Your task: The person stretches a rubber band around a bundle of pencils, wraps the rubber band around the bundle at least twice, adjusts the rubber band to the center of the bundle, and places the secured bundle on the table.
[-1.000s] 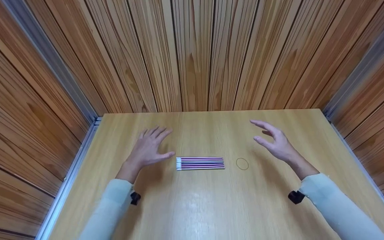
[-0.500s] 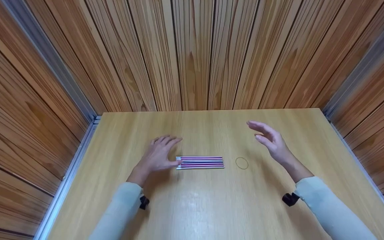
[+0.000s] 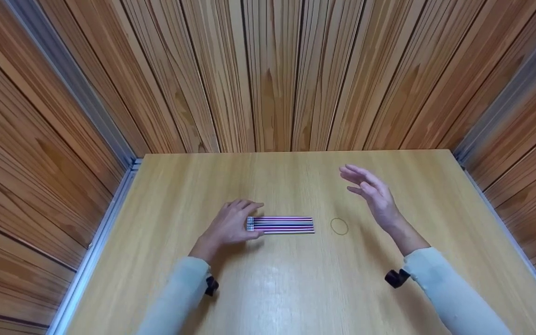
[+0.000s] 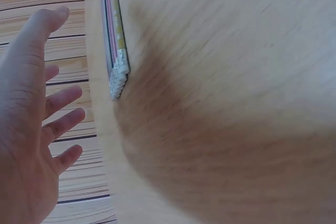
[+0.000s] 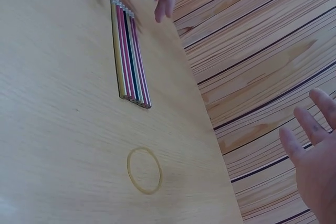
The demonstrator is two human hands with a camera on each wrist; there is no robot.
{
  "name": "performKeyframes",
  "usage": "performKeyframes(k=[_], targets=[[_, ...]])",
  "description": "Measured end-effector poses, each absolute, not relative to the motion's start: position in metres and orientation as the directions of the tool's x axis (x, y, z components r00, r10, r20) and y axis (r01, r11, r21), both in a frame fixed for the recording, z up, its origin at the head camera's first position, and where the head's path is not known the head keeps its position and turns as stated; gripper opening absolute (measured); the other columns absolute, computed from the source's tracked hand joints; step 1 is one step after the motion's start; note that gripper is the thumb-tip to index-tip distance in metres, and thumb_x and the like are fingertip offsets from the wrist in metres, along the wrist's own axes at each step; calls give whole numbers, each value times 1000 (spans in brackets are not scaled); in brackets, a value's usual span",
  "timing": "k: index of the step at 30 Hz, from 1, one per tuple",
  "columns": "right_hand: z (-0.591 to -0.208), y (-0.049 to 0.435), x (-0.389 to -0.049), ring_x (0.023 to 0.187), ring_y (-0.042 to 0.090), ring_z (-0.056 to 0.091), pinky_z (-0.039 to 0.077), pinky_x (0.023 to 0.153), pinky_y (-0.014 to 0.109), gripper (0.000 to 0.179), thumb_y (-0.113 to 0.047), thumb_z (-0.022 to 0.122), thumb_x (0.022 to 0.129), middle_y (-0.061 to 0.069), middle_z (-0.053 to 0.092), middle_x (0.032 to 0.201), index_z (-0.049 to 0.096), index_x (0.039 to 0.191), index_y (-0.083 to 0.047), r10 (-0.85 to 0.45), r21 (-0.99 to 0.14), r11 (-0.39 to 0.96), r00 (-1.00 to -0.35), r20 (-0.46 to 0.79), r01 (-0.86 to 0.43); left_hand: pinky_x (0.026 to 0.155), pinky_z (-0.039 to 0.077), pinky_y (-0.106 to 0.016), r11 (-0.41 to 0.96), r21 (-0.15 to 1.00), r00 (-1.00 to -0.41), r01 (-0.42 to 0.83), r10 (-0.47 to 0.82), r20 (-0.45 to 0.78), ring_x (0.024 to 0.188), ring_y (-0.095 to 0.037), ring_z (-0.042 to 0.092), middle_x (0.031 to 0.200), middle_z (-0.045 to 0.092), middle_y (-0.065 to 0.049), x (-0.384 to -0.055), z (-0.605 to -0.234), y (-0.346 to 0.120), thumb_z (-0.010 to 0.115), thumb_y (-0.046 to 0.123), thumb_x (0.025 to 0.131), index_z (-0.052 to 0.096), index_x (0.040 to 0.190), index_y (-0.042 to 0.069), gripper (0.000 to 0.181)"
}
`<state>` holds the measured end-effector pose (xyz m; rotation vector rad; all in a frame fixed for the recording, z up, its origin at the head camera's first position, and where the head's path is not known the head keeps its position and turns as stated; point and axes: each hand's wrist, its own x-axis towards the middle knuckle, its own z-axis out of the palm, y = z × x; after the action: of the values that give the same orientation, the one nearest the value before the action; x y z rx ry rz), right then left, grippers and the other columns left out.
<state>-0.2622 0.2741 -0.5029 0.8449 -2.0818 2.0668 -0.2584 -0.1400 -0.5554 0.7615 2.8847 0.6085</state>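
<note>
There hovered your left hand (image 3: pixel 231 225), spread at the pencils (image 3: pixel 286 225); your right hand (image 3: pixel 379 200) hung near the band (image 5: pixel 160 174), fingers extended.

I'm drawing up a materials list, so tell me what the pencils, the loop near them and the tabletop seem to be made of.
Pencils: probably wood with smooth paint, judging by the coloured stripes; their pale ends may be rubber erasers.
Loop: likely smooth rubber, thin and yellowish like a rubber band.
Tabletop: wood or wood-look laminate; grain and a soft sheen fit either.
</note>
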Motion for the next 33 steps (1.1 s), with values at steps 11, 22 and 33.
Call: performKeyframes(k=[11,22,33], targets=[[-503,261,-258,150,8,63,52,117,23,53,-17,40,116,-3,68,161,49,162,9,-302,-898,-27,-853,425,-438,124,46,-64,783,419,-862,460,508,-3,146,-41,58,157,63,-17,-257,-571,-133,80,53,97,60,161,19,75],[-502,259,-257,150,9,63,52,118,28,53,-17,41,115,-2,69,160,51,161,6,-303,-898,-32,-852,427,-438,112,50,-53,815,386,-878,432,478,-27,130,-32,57,141,65,-12,-261,-579,-121,81,33,100,71,150,15,54],[-506,253,-252,156,10,56,41,124,18,63,3,71,97,22,62,164,59,159,0,-319,-761,281,-805,500,-584,105,47,-45,821,420,-885,387,459,-82,120,-25,52,132,62,-8,-263,-578,-115,82,30,99,73,147,16,51]])
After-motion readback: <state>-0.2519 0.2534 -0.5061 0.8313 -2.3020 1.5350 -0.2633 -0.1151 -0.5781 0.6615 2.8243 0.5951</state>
